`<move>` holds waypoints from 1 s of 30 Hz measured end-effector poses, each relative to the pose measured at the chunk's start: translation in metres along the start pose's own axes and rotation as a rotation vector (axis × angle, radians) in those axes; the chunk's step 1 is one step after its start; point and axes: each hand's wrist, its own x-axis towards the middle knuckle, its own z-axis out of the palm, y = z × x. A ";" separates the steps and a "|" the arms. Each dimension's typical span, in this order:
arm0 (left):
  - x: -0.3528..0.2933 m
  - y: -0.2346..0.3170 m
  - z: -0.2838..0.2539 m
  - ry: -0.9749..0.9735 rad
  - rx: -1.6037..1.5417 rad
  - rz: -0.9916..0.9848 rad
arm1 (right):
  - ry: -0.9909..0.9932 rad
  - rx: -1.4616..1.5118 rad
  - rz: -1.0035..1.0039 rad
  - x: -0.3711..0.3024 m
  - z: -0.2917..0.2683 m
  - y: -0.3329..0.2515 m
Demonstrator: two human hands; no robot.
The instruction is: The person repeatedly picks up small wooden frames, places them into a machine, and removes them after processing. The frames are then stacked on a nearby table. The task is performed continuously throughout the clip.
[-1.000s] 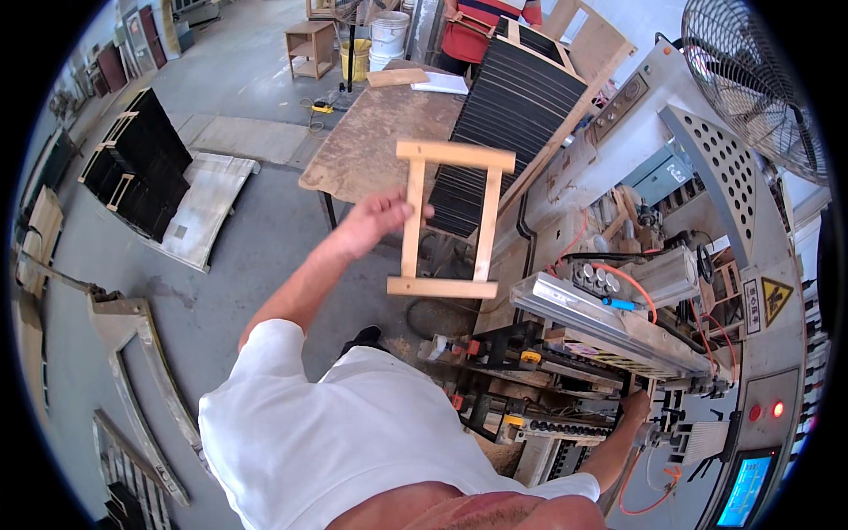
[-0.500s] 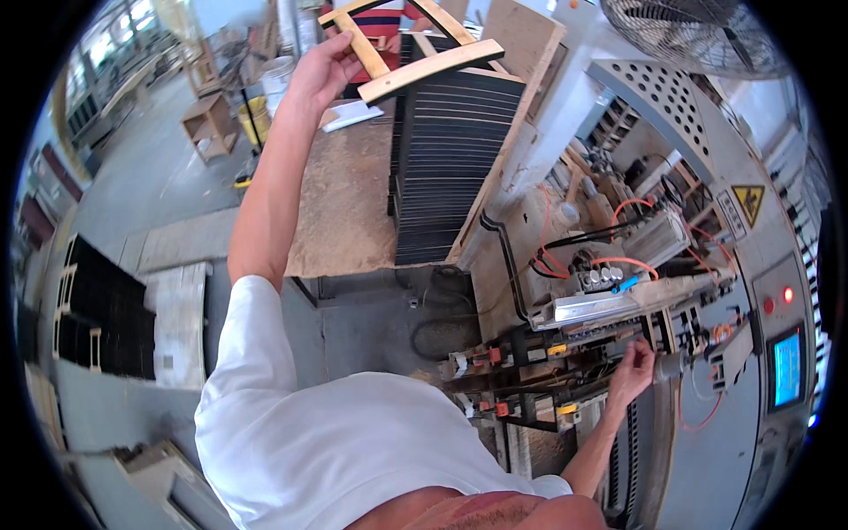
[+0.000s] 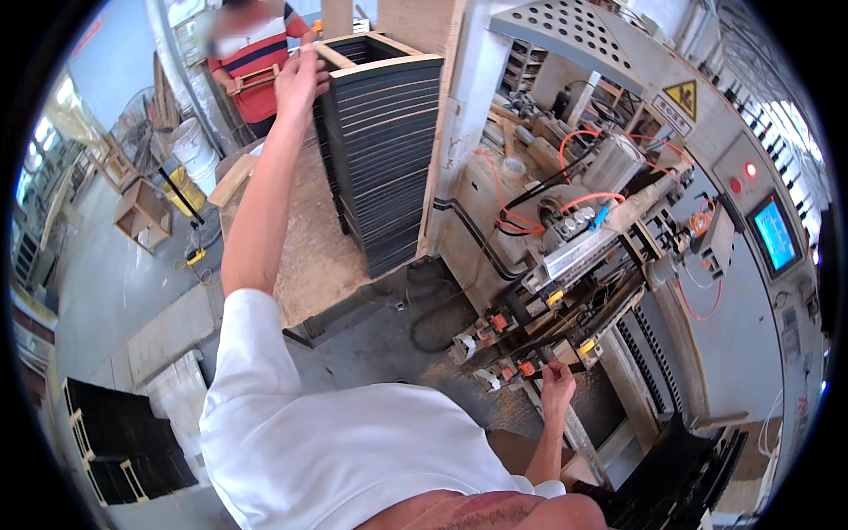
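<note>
On the wooden table stands a tall stack of black-edged wooden frames [image 3: 389, 159]. The topmost wooden frame [image 3: 389, 64] rests on this stack, its pale bars showing from above. My left hand [image 3: 300, 84] reaches far forward with its fingers closed at that frame's left corner. Lower right, my right hand [image 3: 556, 386] is at the machine's clamp rails, its fingers drawn together beside an orange-red clamp block [image 3: 527, 367] and a dark bar. Whatever lies between those fingertips is hidden.
Across the table [image 3: 322, 265] a person [image 3: 252, 53] holds a small wooden piece. To the right stands the machine with orange hoses, a lit screen [image 3: 775, 235] and a perforated guard [image 3: 565, 40]. More black frames [image 3: 128, 442] stand at lower left; dark parts [image 3: 680, 473] lie lower right.
My left hand has brought the wooden frame down from the air onto the stack. My right hand has moved left and nearer along the machine. The view has turned.
</note>
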 end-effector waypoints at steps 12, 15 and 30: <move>-0.063 -0.001 0.012 0.025 0.283 0.374 | 0.022 -0.020 -0.030 -0.059 -0.030 0.013; -0.086 0.013 0.029 0.117 0.572 0.477 | 0.072 -0.064 -0.007 -0.081 -0.050 0.027; -0.488 -0.085 0.145 -0.839 -0.165 -0.488 | 0.879 -0.814 -0.262 -0.209 -0.280 -0.171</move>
